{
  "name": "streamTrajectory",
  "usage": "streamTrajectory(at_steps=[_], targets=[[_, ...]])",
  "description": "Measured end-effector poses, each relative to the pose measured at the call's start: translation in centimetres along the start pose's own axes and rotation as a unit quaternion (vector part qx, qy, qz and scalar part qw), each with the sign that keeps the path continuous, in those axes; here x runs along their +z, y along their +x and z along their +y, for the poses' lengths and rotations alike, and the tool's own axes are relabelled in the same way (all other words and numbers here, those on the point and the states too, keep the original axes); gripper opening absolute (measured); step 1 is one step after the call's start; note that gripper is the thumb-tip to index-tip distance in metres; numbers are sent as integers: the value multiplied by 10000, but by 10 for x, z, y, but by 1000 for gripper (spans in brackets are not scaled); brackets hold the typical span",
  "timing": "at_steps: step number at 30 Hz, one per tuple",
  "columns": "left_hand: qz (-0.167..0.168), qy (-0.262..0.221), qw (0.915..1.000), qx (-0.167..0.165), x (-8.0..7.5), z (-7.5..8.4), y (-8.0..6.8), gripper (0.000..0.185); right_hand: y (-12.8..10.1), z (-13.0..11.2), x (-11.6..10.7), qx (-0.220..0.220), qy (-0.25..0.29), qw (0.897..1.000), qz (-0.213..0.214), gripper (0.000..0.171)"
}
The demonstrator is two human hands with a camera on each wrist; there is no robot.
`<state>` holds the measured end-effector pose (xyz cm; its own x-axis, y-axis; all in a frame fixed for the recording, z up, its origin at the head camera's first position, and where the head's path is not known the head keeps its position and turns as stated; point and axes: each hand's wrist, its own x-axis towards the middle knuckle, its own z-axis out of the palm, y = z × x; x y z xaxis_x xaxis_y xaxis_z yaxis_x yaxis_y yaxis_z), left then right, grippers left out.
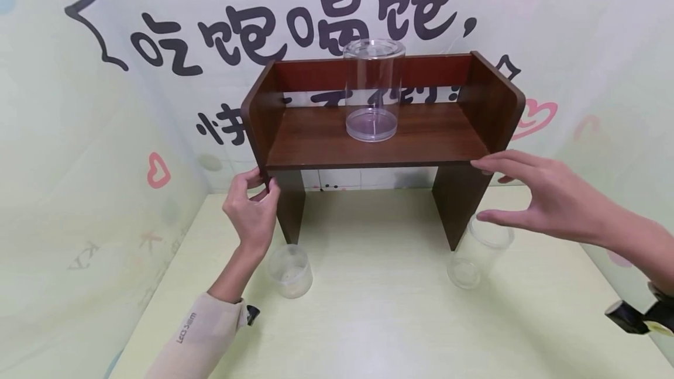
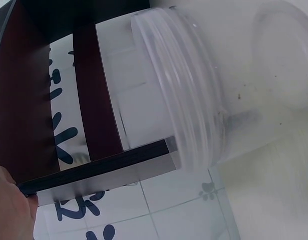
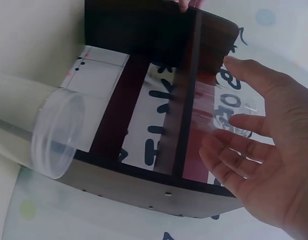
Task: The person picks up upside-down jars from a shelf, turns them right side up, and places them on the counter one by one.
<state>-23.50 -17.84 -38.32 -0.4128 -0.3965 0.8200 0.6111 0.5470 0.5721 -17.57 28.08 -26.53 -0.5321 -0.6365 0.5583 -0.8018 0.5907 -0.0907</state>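
Observation:
A dark brown wooden desktop shelf (image 1: 321, 142) stands on two side panels. My left hand (image 1: 253, 209) grips its left panel at the front edge, just below the board, thumb in front and fingers curled behind. My right hand (image 1: 553, 197) is by the right panel, fingertips overlapping the board's right corner in the head view. In the right wrist view this hand (image 3: 266, 145) shows loosely bent, spread fingers with nothing between them. On the board stands a clear lidded jar (image 1: 371, 124). A second clear jar (image 1: 468, 274) is under the right hand.
A short clear container (image 1: 292, 276) stands on the pale table (image 1: 368, 309) by the shelf's left foot. Behind the shelf hangs a white backdrop (image 1: 174, 92) with large black characters and pink hearts.

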Motion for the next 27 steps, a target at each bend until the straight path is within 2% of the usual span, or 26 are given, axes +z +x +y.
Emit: streamTrajectory(at_steps=[4, 11, 18, 27], targets=[[5, 44, 10000, 23, -1, 0, 0, 24, 14, 0, -2, 57, 206, 9996, 167, 81], [-4, 28, 10000, 32, -1, -1, -1, 24, 39, -2, 1, 427, 725, 9949, 561, 82], [-14, 60, 10000, 50, -1, 0, -1, 25, 68, -6, 9, 1279, 1373, 9774, 972, 79], [-3, 43, 10000, 23, 0, 1, -1, 25, 106, 3, 18, 2092, 1635, 9571, 1158, 75]])
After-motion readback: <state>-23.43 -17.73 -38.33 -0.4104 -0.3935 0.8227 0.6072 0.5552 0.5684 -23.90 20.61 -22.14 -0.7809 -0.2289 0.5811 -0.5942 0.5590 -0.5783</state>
